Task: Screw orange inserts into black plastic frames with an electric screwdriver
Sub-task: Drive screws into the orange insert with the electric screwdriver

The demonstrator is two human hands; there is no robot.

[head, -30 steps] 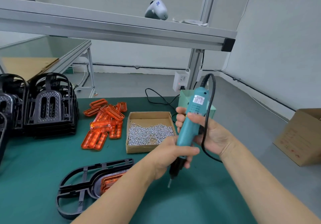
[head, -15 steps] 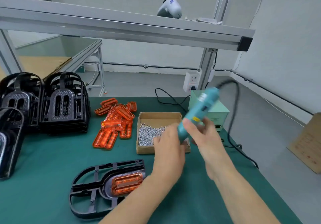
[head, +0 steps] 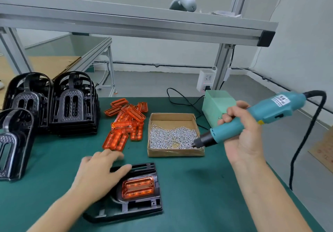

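While my right hand (head: pixel 243 132) grips the teal electric screwdriver (head: pixel 252 118), its black tip sits over the cardboard box of silver screws (head: pixel 173 138). My left hand (head: pixel 100 176), fingers spread flat, rests on the black plastic frame (head: pixel 140 206); its orange rectangular insert (head: pixel 137 186) lies just beside my thumb.

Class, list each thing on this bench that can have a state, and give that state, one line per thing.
Electric screwdriver: gripped by right hand, tip dipped in the screws.
Screw box: open, partly filled.
Black frame: flat, orange insert seated.
Left hand: fingers spread, resting on frame.
Spare inserts: loose pile.
Other frames: stacked.
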